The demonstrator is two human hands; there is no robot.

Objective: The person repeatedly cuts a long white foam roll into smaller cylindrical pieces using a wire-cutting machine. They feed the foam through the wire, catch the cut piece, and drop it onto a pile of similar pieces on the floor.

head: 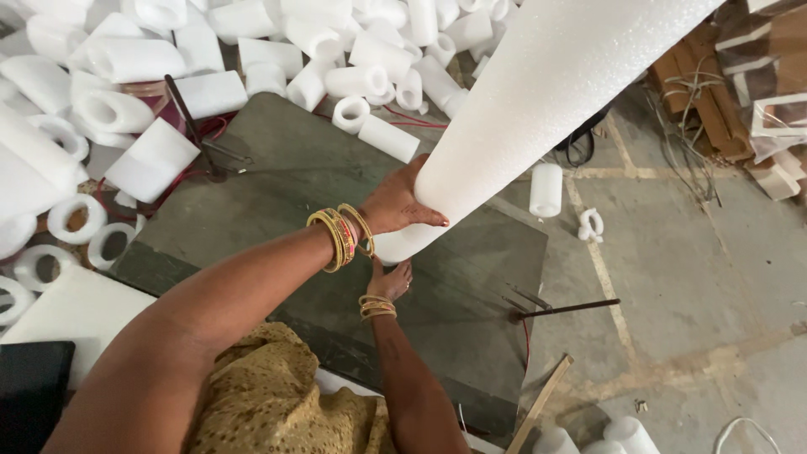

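Even, soft daylight, sharp throughout, faint shadows on the floor [672, 277], slight wide-angle stretching at the edges.

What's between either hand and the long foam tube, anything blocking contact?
Nothing visible. The left hand already lies on the long white foam tube near its lower end, and the right hand sits just under that end, over the dark board. Whether the right hand touches the tube cannot be told.

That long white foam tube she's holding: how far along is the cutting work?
Done: a heap of short cut foam pieces lies behind the dark work board. In hand: the long foam tube, with the left hand on top and the right hand beneath its lower end. Left: this whole tube looks uncut.
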